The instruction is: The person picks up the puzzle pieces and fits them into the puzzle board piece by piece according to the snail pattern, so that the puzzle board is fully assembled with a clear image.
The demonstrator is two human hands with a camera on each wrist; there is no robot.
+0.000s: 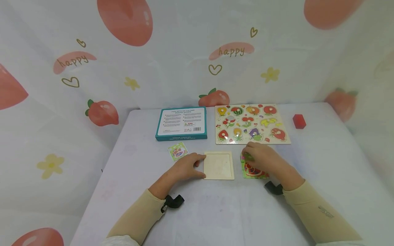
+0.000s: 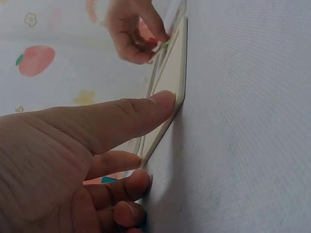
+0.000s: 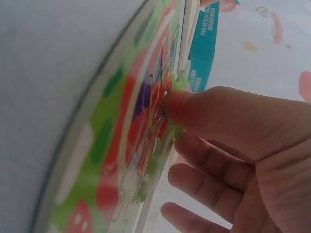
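Note:
A square wooden puzzle tray [image 1: 218,166], bare inside its raised rim, lies flat on the table. My left hand [image 1: 185,167] rests beside it, thumb at its near left corner and index finger at its far left corner. The left wrist view shows the thumb [image 2: 150,107] pressing that rim. To the right lies a colourful fruit jigsaw puzzle [image 1: 253,171], partly covered by my right hand [image 1: 261,156]. Between thumb and index finger the right hand pinches a green puzzle piece [image 3: 179,80], just at the puzzle's surface. Its other fingers are loosely bent.
A small fruit picture card [image 1: 178,151] lies left of the tray. Behind stand a teal-edged box [image 1: 181,123] with printed text and a wooden fruit peg board [image 1: 252,123]. A red block [image 1: 299,121] sits at the far right. A patterned cloth hangs behind the table.

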